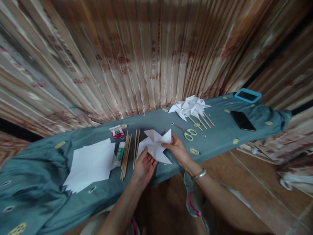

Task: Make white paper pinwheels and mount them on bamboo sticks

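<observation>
Between my two hands is a white paper pinwheel (156,147), its blades spread, held just over the cloth. My left hand (144,165) grips its lower left side, thumb on top and fingers underneath. On the right side my right hand (176,147) pinches the paper near a blade, its other fingers behind the sheet. Left of the pinwheel lie several wooden sticks (126,156), with two more sticks (136,148) nearer to it. Beside them is a glue stick (119,153) with a green label. Green-handled scissors (189,133) rest to the right of my hands.
A stack of white paper squares (91,163) lies at the left. A small red and white box (117,131) sits behind the glue. Finished pinwheels (189,106) with sticks are piled at the back right, near a black phone (243,120) and a blue-framed device (247,95).
</observation>
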### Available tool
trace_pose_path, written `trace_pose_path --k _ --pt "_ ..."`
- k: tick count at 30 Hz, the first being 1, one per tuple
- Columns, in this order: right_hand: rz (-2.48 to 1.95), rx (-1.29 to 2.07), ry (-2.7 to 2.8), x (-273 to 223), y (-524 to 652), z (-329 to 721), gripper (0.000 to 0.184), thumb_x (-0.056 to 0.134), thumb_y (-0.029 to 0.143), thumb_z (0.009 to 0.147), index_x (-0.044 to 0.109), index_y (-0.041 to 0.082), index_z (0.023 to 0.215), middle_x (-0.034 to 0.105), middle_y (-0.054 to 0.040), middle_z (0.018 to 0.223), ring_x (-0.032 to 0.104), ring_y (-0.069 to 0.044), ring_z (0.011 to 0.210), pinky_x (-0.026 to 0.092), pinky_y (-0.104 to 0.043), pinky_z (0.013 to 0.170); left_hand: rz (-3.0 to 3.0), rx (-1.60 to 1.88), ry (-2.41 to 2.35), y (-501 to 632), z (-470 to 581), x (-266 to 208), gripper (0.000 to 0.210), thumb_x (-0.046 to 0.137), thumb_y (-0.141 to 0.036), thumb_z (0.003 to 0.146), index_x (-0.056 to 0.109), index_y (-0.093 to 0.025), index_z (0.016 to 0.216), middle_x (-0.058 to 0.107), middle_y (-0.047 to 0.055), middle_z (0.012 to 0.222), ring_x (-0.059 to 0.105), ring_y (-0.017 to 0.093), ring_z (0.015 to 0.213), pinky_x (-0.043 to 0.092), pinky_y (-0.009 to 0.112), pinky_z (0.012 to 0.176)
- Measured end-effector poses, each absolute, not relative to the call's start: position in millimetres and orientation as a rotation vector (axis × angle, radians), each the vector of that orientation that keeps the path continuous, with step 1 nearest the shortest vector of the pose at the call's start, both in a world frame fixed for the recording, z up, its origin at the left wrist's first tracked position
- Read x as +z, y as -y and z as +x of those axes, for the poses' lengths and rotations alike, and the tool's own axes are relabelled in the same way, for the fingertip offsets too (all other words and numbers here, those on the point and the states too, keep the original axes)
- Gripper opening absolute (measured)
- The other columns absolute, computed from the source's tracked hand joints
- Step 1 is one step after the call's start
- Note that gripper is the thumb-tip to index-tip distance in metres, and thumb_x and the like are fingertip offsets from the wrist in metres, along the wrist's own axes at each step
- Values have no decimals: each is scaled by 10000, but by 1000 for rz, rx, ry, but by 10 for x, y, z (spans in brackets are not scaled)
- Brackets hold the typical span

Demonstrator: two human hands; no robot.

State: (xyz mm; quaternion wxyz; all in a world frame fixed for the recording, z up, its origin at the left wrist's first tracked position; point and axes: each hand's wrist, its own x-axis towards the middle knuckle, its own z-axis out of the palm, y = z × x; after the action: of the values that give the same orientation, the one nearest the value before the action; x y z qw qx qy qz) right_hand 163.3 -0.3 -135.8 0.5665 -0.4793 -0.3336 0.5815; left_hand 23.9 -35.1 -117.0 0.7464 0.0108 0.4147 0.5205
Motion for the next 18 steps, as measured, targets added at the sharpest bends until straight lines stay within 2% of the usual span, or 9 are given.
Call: trace_pose_path --k 3,5,8,12,18 --pt "-1052 1395 768 -1305 61 1589 546 797 180 503 557 200 993 719 43 747 670 -160 661 534 -297 704 72 1221 -882 307 287 -1146 130 588 -138 831 679 -150 923 740 61 869 692 190 934 532 304 906" --pt "-1037 1402 763 -1300 92 1563 539 814 189 493 552 211 963 714 52 741 662 -150 653 534 -288 697 152 1277 -853 300 308 -1147 203 633 -74 767 680 -149 949 752 55 898 689 207 975 521 317 934" --pt "-1039 1409 780 -1319 126 1532 603 833 214 489 538 224 1016 710 58 743 663 -157 656 546 -303 697 241 1327 -843 295 321 -1173 342 689 -19 686 678 -152 1001 761 47 903 697 223 975 514 335 949" --pt "-1043 1413 768 -1347 152 1522 728 844 227 487 513 217 1136 717 51 782 673 -160 689 553 -313 734 233 1355 -871 276 325 -1192 360 698 -5 691 677 -141 1023 765 55 881 716 219 912 522 347 943" --pt "-1050 1425 747 -1352 178 1540 774 846 195 482 506 212 1176 719 44 801 675 -158 718 554 -306 759 205 1361 -877 254 335 -1175 286 657 18 736 688 -126 981 766 67 890 722 207 883 530 337 934"
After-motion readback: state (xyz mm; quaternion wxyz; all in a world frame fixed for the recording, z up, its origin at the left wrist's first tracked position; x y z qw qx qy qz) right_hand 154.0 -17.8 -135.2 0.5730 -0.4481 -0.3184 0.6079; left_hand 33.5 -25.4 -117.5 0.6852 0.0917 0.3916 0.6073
